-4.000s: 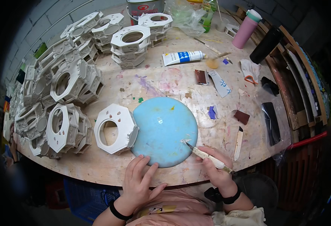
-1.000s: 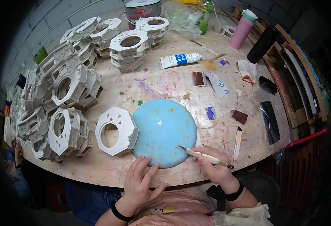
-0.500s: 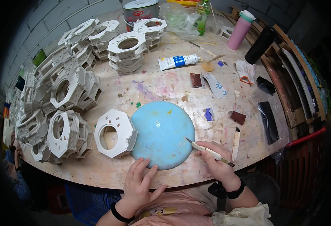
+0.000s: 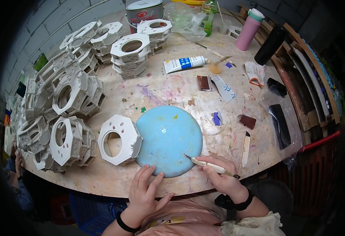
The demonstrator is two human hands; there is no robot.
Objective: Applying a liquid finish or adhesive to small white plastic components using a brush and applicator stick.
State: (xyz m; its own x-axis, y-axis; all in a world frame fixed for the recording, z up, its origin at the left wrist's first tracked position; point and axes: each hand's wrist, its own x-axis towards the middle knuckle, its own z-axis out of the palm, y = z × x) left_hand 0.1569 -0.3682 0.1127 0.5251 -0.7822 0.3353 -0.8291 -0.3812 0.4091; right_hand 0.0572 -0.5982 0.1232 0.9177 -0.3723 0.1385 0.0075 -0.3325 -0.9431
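In the head view, a pale blue disc lies flat on the paint-stained table, near its front edge. Taking the disc as the centre of the dial, the left hand sits at 7 o'clock, its fingers loosely spread and grasping nothing, with fingertips resting at the disc's rim. At 4 o'clock the right hand has its fingers closed around a pale-handled knife, the dark tip pointing toward 10 o'clock and meeting the disc beside some white residue. At 9 o'clock a white octagonal frame overlaps the rim in view; whether they touch, I cannot tell. More white frames are piled farther out, from 9 to 11 o'clock. A white-and-blue tube lies near 12, a pink bottle stands at 1, and another pale-handled tool lies at 3.
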